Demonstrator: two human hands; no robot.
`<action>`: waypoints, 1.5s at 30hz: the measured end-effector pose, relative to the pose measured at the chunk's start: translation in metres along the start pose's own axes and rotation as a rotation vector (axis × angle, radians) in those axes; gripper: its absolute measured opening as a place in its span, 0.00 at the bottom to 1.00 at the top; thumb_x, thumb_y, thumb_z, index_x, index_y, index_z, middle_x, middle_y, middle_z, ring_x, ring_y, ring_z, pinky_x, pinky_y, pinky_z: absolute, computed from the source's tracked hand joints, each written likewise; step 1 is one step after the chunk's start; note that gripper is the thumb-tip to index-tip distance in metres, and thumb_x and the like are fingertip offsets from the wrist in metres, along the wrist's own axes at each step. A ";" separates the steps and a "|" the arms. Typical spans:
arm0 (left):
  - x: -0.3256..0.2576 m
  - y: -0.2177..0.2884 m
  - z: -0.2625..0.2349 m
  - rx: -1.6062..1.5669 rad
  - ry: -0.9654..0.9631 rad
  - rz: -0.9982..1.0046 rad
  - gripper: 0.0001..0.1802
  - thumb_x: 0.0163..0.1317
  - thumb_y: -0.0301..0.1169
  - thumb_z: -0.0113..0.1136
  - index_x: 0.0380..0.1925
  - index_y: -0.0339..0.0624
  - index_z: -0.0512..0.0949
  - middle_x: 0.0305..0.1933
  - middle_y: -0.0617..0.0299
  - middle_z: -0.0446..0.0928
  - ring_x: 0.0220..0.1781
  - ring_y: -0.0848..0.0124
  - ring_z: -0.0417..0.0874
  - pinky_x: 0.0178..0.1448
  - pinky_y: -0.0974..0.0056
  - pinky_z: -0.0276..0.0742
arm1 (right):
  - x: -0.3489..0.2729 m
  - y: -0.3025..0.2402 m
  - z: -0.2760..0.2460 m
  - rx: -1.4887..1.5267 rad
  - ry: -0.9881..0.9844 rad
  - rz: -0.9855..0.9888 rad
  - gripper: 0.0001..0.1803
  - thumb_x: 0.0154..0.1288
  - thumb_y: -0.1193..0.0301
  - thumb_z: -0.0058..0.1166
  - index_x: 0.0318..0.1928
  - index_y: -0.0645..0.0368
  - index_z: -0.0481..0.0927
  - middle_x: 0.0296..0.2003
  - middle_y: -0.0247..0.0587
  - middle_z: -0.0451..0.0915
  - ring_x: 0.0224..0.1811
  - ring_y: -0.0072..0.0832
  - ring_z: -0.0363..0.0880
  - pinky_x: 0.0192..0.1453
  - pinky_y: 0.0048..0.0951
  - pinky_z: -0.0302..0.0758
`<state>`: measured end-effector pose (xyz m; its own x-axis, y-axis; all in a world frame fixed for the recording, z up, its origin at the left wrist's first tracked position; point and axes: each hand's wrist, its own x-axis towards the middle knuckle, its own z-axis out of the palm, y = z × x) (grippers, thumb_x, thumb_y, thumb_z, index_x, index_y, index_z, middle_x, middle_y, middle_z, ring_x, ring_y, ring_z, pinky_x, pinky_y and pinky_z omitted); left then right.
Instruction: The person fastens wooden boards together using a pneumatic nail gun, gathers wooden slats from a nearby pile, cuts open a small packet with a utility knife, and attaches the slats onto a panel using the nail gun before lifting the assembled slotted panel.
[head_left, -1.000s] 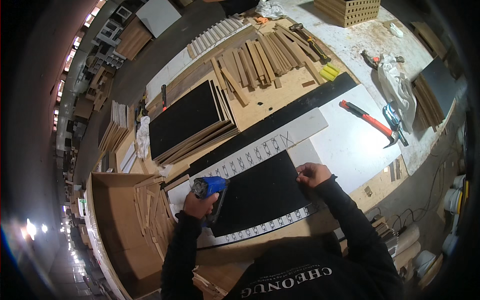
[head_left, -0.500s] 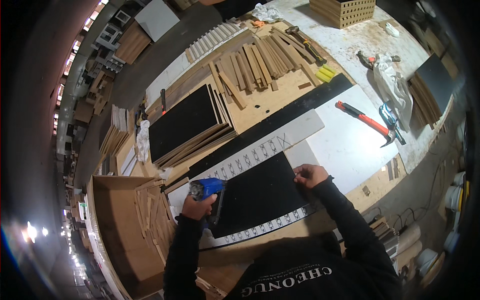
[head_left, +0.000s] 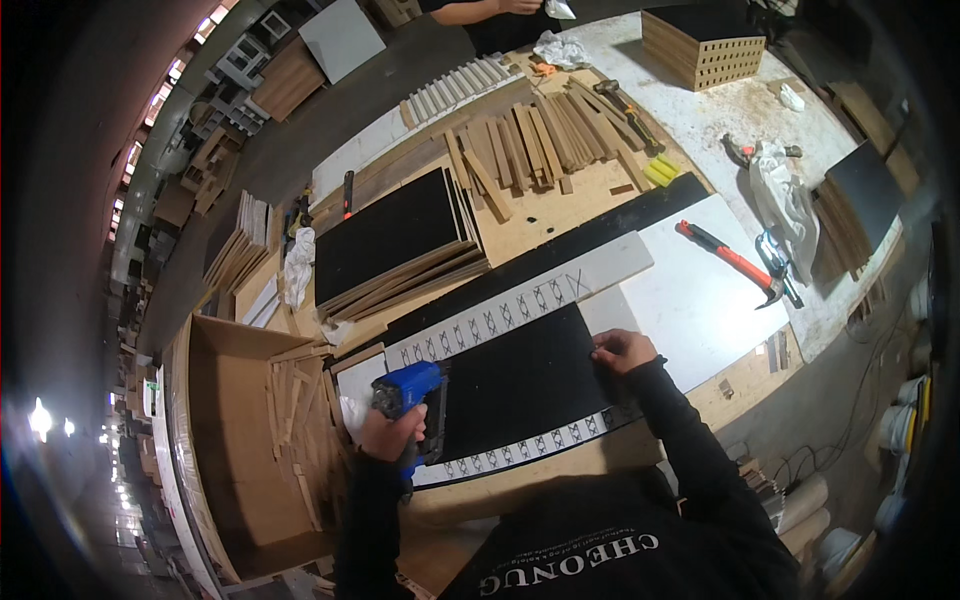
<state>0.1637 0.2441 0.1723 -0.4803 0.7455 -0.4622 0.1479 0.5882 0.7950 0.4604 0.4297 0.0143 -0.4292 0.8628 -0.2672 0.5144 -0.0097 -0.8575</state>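
Hands: left grips blue nailer, right steadies black panel.

The right hand is sliding along the black panel's far right corner, slightly toward the surface's right edge, while the left hand is bringing the blue nail gun closer to the panel's left edge.

**Person's arms and hands, head view**

Left hand: fingers closed in a fist-like grip, knuckles up, at the near left. Left forearm: dark sleeve, rising from the lower edge, nearly straight.

Right hand: palm down, fingers bent with tips pressed downward, farther and to the right. Right forearm: dark sleeve, angled from the near right toward the far left, elbow bent outward.

Hands well apart.
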 end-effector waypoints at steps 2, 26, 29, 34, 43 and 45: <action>0.012 -0.003 0.005 0.069 -0.017 0.048 0.08 0.53 0.31 0.58 0.27 0.37 0.75 0.18 0.63 0.73 0.18 0.75 0.74 0.24 0.70 0.72 | -0.001 0.001 0.000 -0.007 0.008 -0.015 0.14 0.51 0.65 0.62 0.39 0.55 0.81 0.30 0.40 0.82 0.34 0.31 0.81 0.43 0.27 0.75; 0.079 0.017 0.037 0.256 -0.129 -0.074 0.09 0.49 0.27 0.60 0.30 0.36 0.75 0.17 0.65 0.72 0.15 0.76 0.72 0.19 0.72 0.71 | -0.001 -0.007 -0.005 0.067 -0.045 0.042 0.10 0.53 0.74 0.57 0.38 0.58 0.80 0.28 0.35 0.82 0.32 0.24 0.81 0.41 0.23 0.73; 0.081 0.017 0.036 0.255 -0.155 -0.067 0.08 0.50 0.27 0.60 0.31 0.37 0.76 0.17 0.65 0.71 0.15 0.77 0.71 0.20 0.72 0.71 | 0.000 -0.004 -0.005 0.068 -0.051 0.035 0.12 0.51 0.70 0.59 0.38 0.58 0.80 0.28 0.37 0.82 0.32 0.28 0.80 0.41 0.26 0.73; 0.083 0.014 0.035 0.282 -0.181 -0.042 0.08 0.51 0.27 0.59 0.31 0.37 0.76 0.17 0.65 0.71 0.15 0.77 0.71 0.20 0.72 0.70 | 0.002 0.000 -0.002 0.112 -0.055 0.018 0.14 0.50 0.66 0.62 0.38 0.58 0.80 0.28 0.38 0.81 0.33 0.31 0.80 0.41 0.28 0.73; 0.070 0.031 0.030 0.189 -0.127 -0.030 0.08 0.51 0.28 0.60 0.29 0.36 0.75 0.17 0.64 0.71 0.15 0.76 0.71 0.20 0.71 0.72 | 0.006 0.009 0.000 0.134 -0.066 0.012 0.14 0.50 0.66 0.62 0.38 0.58 0.80 0.28 0.38 0.81 0.33 0.31 0.80 0.41 0.27 0.74; 0.070 0.031 0.025 0.176 -0.125 -0.029 0.08 0.50 0.28 0.61 0.30 0.36 0.75 0.18 0.64 0.71 0.15 0.76 0.71 0.20 0.71 0.72 | 0.006 0.010 0.000 0.130 -0.077 0.017 0.15 0.50 0.66 0.62 0.38 0.58 0.80 0.28 0.38 0.81 0.33 0.30 0.80 0.41 0.27 0.73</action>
<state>0.1568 0.3226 0.1550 -0.3769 0.7539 -0.5381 0.2896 0.6477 0.7047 0.4627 0.4353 0.0042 -0.4791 0.8209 -0.3109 0.4239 -0.0937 -0.9008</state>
